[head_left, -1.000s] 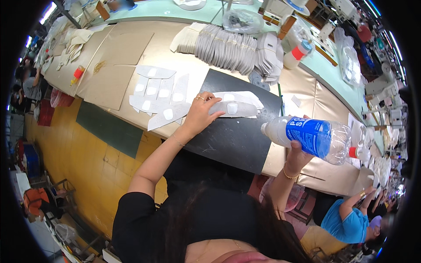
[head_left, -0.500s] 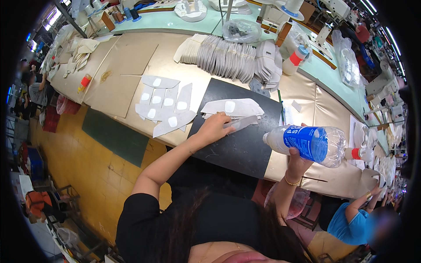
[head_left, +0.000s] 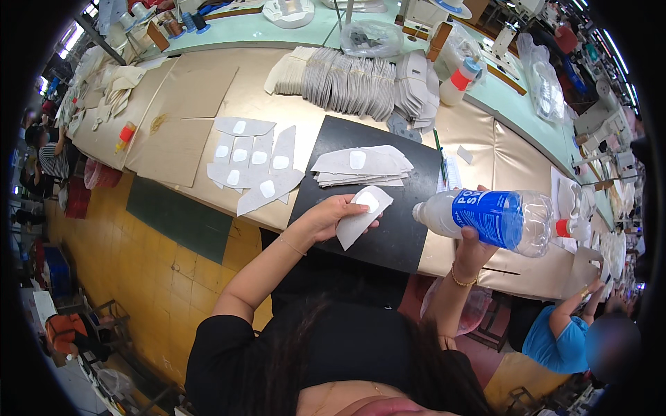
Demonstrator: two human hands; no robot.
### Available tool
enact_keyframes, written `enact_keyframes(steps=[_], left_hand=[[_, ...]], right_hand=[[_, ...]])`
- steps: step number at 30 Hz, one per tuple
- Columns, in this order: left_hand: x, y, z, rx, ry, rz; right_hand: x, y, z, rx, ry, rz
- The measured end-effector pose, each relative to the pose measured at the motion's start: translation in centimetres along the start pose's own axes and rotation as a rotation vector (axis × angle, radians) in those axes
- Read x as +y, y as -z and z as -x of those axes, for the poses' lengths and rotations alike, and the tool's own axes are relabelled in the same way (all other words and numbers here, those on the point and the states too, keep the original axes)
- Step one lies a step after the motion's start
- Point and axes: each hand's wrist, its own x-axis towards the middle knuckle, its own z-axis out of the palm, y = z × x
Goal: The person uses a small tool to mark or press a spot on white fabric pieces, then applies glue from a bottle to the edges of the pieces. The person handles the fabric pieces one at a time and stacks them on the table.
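Note:
A light grey fabric piece with a white rounded patch [head_left: 355, 227] is pinched in my left hand [head_left: 334, 216], thumb on top by the patch. It is held tilted above the near part of a black mat [head_left: 326, 149]. My right hand [head_left: 476, 251] grips a clear plastic bottle [head_left: 489, 220] with a blue label, lying sideways in the air with its narrow neck pointing left. Behind my left hand, a small stack of similar grey pieces [head_left: 361, 165] lies on the mat. Left of the mat, several patched grey pieces [head_left: 257, 158] are spread out, partly overlapping.
Long rows of stacked grey pieces [head_left: 340, 80] stand behind the mat. A red-banded bottle [head_left: 458, 82] and a pen [head_left: 440, 147] are to the right. Another red-banded bottle [head_left: 125, 134] lies far left. A person in blue [head_left: 558, 340] works at the lower right.
My left hand has lifted a grey piece off the stack and brought it nearer me, its patch now facing up. The bottle stays in my right hand, nearly in place.

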Motion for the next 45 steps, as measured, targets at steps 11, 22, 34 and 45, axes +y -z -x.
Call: enact_keyframes(steps=[11, 22, 34, 45], left_hand=[[1.8, -4.6, 3.2, 0.085, -0.291, -0.233], [2.5, -7.0, 5.2, 0.149, -0.299, -0.423], [2.5, -7.2, 5.5, 0.090, -0.323, -0.349], [3.0, -7.1, 5.8, 0.013, -0.228, -0.171]], right_hand=[[-1.6, -1.9, -0.8, 0.128, 0.027, -0.110], [-2.0, -5.4, 0.0, -0.025, -0.025, -0.023], [-1.9, -5.5, -0.6, -0.254, 0.128, 0.153], [-0.3, -4.9, -0.7, -0.359, 0.116, 0.237]])
